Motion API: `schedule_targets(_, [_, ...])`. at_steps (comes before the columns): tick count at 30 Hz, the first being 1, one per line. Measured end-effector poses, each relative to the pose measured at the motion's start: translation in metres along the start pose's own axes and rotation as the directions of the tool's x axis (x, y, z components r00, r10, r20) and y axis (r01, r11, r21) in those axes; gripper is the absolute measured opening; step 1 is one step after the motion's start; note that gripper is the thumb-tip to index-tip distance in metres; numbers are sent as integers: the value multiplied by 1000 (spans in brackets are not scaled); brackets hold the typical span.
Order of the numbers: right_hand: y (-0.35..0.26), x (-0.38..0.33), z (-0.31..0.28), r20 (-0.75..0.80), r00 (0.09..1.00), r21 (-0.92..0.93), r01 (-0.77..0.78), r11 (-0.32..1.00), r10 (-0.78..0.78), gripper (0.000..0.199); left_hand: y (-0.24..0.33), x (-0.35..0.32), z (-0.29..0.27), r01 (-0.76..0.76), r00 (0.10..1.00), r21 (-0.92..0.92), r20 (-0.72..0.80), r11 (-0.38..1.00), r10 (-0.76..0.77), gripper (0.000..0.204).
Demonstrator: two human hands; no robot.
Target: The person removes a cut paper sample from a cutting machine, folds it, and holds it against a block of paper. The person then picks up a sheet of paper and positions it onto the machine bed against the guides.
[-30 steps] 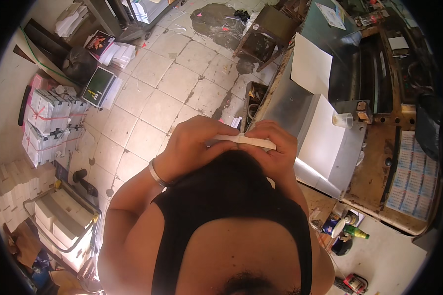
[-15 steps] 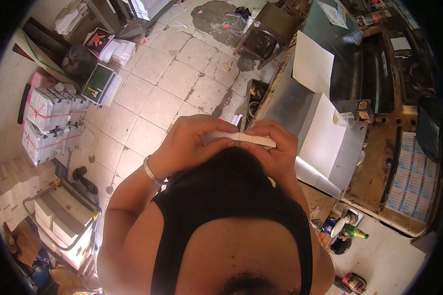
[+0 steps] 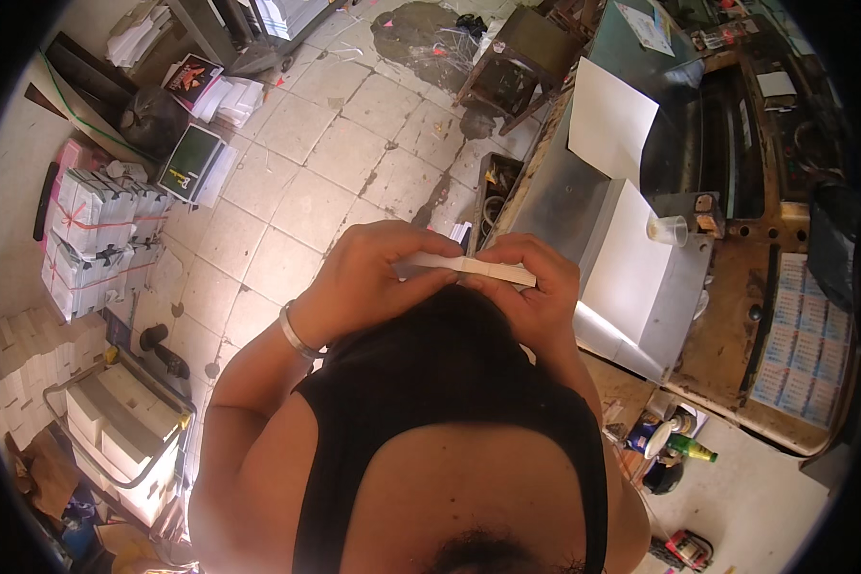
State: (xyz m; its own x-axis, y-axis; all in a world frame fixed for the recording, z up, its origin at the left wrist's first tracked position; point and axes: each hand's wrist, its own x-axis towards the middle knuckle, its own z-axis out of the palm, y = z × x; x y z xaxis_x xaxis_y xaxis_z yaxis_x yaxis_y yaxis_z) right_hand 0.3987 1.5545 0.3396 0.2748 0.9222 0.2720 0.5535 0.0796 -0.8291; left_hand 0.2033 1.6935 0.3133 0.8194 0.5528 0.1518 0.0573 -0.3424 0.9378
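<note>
Between my two hands, in front of my chest, is a thin stack of white paper (image 3: 493, 272), seen edge-on. My left hand (image 3: 373, 273) pinches its left part, thumb below and fingers on top. My right hand (image 3: 536, 285) grips the right part the same way, its fingertips close to those of the left. A silver bracelet (image 3: 299, 332) circles my left wrist. The stack's underside and far face are hidden.
A metal machine bed (image 3: 545, 215) on the right carries white sheets (image 3: 610, 120) and a plastic cup (image 3: 668, 231). Tied paper bundles (image 3: 91, 210) stand at left above a crate (image 3: 124, 411) of paper blocks. A green bottle (image 3: 691, 450) lies at lower right.
</note>
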Motion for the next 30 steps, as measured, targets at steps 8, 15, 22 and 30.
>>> schedule_targets(8, [-5,-4,5,-21,1000,-17,12,1000,-12,21,-3,-3,1,-30,999,-22,-25,999,29,24])
schedule_targets(15, [-8,-8,6,-11,999,-41,33,999,-33,22,-5,-5,-2,-53,998,-47,16,997,54,23])
schedule_targets(22, [-3,-10,6,3,987,-104,162,981,-162,22,-8,-10,-3,-82,992,-49,90,995,86,26])
schedule_targets(30, [-8,-13,3,38,981,-92,192,977,-189,22,-15,-15,5,-217,975,-33,47,976,218,25])
